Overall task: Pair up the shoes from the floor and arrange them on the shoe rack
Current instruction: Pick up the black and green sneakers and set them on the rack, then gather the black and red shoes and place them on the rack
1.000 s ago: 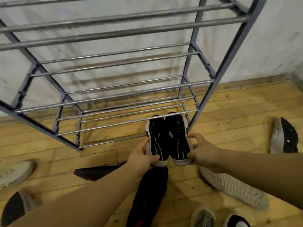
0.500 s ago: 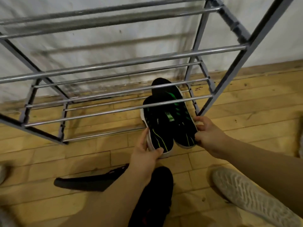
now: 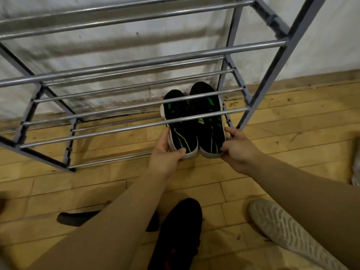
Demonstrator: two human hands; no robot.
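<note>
Two black shoes with green stripes and white soles sit side by side at the right end of the shoe rack [image 3: 276, 61], low down, with their toes pointing at the wall. The left shoe [image 3: 181, 133] and the right shoe [image 3: 209, 131] touch each other along their sides. Silver bars of the rack cross in front of them. The person's left hand [image 3: 167, 154] grips the heel of the left shoe, thumb on the inner edge and fingers curled around the outside. The right hand [image 3: 238, 151] pinches the heel of the right shoe the same way. Both heels stick out past the front bar. On the wooden floor [image 3: 292, 117] nearer the person lies a black shoe with a bit of red [image 3: 177, 236], partly under the left arm. A grey shoe [image 3: 282, 228] lies sole-up beside the right arm. A dark flat shoe [image 3: 78, 218] lies to the left.
</note>
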